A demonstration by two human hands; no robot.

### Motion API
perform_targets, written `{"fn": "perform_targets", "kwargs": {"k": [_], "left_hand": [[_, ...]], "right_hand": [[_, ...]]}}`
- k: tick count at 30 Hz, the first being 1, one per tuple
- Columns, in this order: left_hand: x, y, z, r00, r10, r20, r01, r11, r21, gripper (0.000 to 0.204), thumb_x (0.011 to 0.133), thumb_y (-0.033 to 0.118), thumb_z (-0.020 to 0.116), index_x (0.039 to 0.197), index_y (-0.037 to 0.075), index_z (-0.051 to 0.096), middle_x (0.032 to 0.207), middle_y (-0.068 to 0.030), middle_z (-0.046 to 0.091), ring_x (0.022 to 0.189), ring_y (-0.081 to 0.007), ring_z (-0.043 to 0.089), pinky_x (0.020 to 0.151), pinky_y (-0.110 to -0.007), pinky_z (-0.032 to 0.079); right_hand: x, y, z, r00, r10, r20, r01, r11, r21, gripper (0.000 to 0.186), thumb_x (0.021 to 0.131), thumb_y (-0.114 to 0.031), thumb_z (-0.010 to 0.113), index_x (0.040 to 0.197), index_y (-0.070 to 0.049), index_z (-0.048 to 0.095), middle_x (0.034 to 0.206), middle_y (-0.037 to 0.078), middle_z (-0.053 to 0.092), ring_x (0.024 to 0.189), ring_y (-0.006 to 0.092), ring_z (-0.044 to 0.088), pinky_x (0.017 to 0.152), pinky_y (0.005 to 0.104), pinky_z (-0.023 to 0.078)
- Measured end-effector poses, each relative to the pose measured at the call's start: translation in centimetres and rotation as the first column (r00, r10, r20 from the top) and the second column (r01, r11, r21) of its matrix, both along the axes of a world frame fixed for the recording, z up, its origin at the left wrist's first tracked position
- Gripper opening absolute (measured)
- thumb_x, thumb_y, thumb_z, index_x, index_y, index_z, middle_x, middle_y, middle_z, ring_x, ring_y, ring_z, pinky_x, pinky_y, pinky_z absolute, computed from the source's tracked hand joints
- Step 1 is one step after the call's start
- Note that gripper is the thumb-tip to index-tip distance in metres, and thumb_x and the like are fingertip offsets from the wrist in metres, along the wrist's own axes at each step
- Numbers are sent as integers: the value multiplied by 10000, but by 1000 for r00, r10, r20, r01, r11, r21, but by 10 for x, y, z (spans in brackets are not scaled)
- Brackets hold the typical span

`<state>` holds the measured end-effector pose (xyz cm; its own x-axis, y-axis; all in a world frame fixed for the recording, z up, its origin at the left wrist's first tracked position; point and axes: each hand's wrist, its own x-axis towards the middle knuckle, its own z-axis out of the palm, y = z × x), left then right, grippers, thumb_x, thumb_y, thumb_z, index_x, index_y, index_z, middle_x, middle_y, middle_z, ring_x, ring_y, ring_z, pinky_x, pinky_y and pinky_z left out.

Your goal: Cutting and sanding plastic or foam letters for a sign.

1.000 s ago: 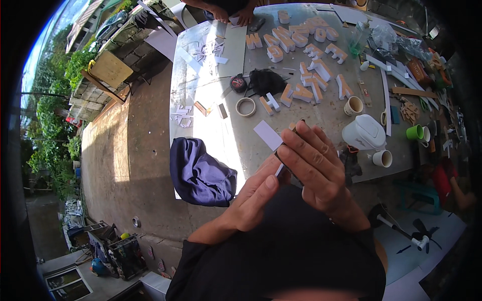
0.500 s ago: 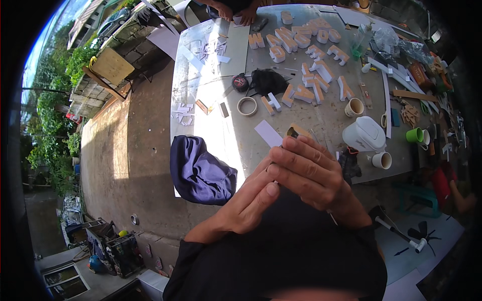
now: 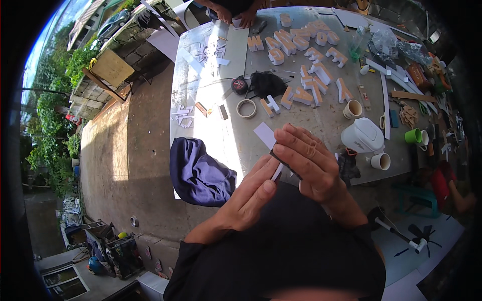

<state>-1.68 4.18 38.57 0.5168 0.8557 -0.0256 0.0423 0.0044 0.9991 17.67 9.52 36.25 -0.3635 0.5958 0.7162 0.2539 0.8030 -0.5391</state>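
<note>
Above the table's near edge my two hands meet. My left hand (image 3: pixel 251 195) is closed on a narrow white piece (image 3: pixel 277 171), whose end shows between thumb and fingers. Laid over it from the right, my right hand (image 3: pixel 311 160) has its fingers together around a thin, dark, flat piece (image 3: pixel 287 164). That dark piece lies against the white one; most of both is hidden by my fingers. Just beyond my fingertips a pale rectangular sheet (image 3: pixel 264 134) rests on the table. Farther off stand several block letters (image 3: pixel 301 93) with tan faces and white sides.
Dark blue cloth (image 3: pixel 201 173) drapes over the near left corner. A tape roll (image 3: pixel 246 108), tape measure (image 3: pixel 239 85) and black cloth (image 3: pixel 266 84) lie mid-table. At right are a lidded white container (image 3: pixel 362 135) and cups (image 3: pixel 380 161). A co-worker's hands (image 3: pixel 233 16) are at the far edge.
My right hand has shifted slightly and tilted, so the dark piece's edge and more of the white piece now show between my hands. My left hand has barely moved.
</note>
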Motion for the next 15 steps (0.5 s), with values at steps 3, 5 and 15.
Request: {"fn": "perform_targets", "kwargs": {"k": [3, 5, 15], "left_hand": [[4, -10, -5, 994, 68, 84, -64, 997, -53, 557, 1076, 309, 357, 1496, -57, 325, 1518, -227, 336, 1436, -351, 305, 1176, -394, 214], [2, -3, -2, 997, 53, 58, -52, 998, -22, 550, 1076, 300, 366, 1496, -52, 330, 1514, -223, 342, 1431, -350, 311, 1172, -395, 220], [5, -11, -5, 986, 106, 132, -99, 993, -60, 543, 1078, 296, 368, 1488, -60, 342, 1552, -224, 303, 1461, -349, 275, 1184, -394, 206]], "right_hand": [[0, -14, 10, 997, 25, 68, -29, 998, 64, 354, 891, -22, 558, 1225, -44, 677, 1314, 133, 642, 1289, 292, 566, 1101, 449, 438], [-2, -1, -1, 1000, 12, 15, -13, 1000, 22, 333, 904, -45, 562, 1211, -53, 688, 1312, 127, 644, 1290, 286, 566, 1099, 445, 440], [0, -15, 13, 995, 36, 98, -44, 996, 81, 324, 897, -39, 575, 1198, -45, 693, 1296, 131, 652, 1279, 279, 575, 1097, 444, 443]]}}
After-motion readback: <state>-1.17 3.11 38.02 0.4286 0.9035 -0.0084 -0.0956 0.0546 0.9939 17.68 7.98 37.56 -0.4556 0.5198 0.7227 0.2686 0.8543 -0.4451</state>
